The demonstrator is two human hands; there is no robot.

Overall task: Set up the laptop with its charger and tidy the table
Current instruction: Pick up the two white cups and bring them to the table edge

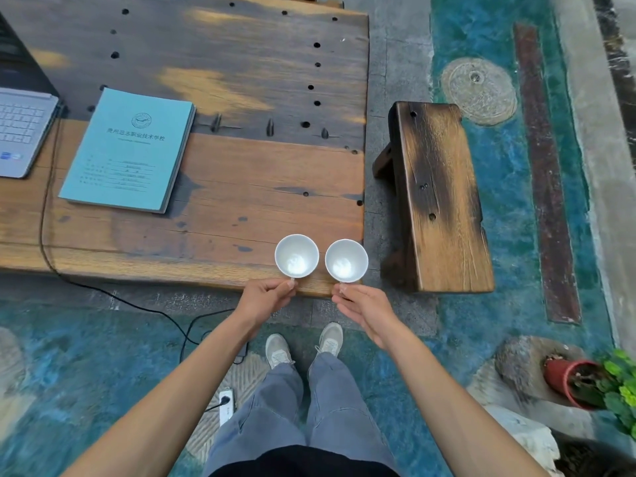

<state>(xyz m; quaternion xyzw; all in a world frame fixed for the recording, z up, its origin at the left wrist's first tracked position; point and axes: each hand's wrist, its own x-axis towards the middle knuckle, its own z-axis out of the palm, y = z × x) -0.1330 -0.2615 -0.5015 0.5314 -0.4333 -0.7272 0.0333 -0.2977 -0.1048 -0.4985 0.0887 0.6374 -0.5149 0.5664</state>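
Two white cups sit side by side at the near right corner of the wooden table (pixel 241 187). My left hand (pixel 266 297) pinches the handle of the left cup (pixel 296 255). My right hand (pixel 361 304) pinches the handle of the right cup (pixel 346 260). Both cups look empty. An open silver laptop (pixel 20 129) lies at the table's left edge, partly out of frame. A black charger cable (pixel 44 218) runs from beside the laptop over the table edge to a white power strip (pixel 226 406) on the floor.
A teal booklet (pixel 129 149) lies on the table between laptop and cups. A low wooden bench (pixel 440 197) stands right of the table. A red flowerpot with a green plant (pixel 581 380) and rocks are at the lower right. My feet stand on the blue-painted floor.
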